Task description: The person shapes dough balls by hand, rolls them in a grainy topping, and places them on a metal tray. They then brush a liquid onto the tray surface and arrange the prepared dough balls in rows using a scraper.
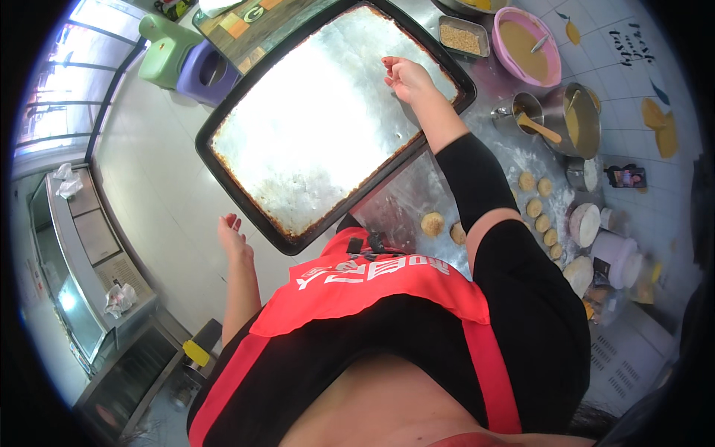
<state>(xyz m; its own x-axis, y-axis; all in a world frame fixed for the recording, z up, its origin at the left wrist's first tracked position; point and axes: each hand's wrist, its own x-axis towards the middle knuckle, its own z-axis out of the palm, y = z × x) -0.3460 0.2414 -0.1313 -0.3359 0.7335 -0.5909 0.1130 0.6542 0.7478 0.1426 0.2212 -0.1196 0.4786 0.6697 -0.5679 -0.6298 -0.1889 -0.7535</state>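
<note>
A large baking tray (313, 112) with a dark rim and browned residue along its inner edges spans the view before me. Its metal bottom is bare and reflects strong light. Over the tray's right part is my right hand (410, 79), fingers bent and somewhat apart, with nothing visible in it. Whether it touches the metal I cannot tell. My left hand (234, 234) hangs in the air beyond the tray's lower left edge, fingers loosely curled and nothing seen in them. Round dough pieces (432, 224) lie on the floured metal worktop (391, 184) beside the tray.
Along the wall stand a pink bowl (525, 44) of batter, a small tin (462, 37) of grains, a steel pot (581, 125) and a metal jug (505, 114). Green (167, 53) and purple (205, 72) plastic stools are at upper left. A glass-fronted counter (67, 290) is far left.
</note>
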